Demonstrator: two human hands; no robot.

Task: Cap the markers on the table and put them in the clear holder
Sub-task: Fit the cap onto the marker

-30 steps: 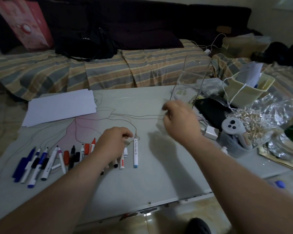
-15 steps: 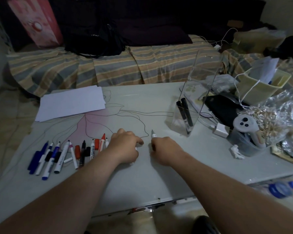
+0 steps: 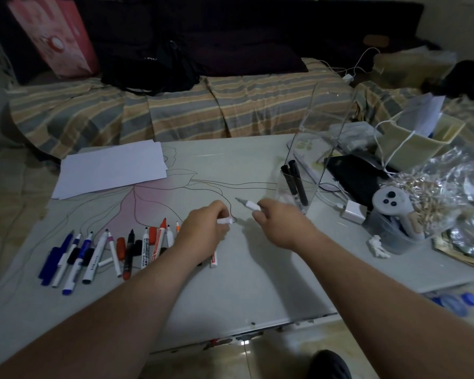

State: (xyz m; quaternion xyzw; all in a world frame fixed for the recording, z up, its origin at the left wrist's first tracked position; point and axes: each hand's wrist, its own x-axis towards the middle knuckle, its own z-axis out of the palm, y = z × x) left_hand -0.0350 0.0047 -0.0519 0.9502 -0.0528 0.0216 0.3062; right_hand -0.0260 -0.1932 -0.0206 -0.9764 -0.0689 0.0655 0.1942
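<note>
My right hand (image 3: pixel 278 225) holds an uncapped white marker (image 3: pixel 248 205) just above the table, its grey tip pointing up and left. My left hand (image 3: pixel 203 235) pinches a small white cap (image 3: pixel 225 221), its open end facing the marker a short gap away. The clear holder (image 3: pixel 303 170) stands to the right with two black markers (image 3: pixel 294 184) leaning inside. Several markers and loose caps (image 3: pixel 115 250), blue, black, red and orange, lie in a row on the table at the left. A white marker (image 3: pixel 213 259) lies partly under my left wrist.
White paper sheets (image 3: pixel 110 168) lie at the table's back left. Clutter fills the right side: a white charger (image 3: pixel 352 212), a white controller in a tub (image 3: pixel 391 206), a plastic bag of small sticks (image 3: pixel 433 192), a cream bin (image 3: pixel 419 140). A striped couch (image 3: pixel 175 110) runs behind.
My right hand came back from the holder, took up the white marker and lifted it. My left hand picked up the white cap. The two black markers now show in the holder.
</note>
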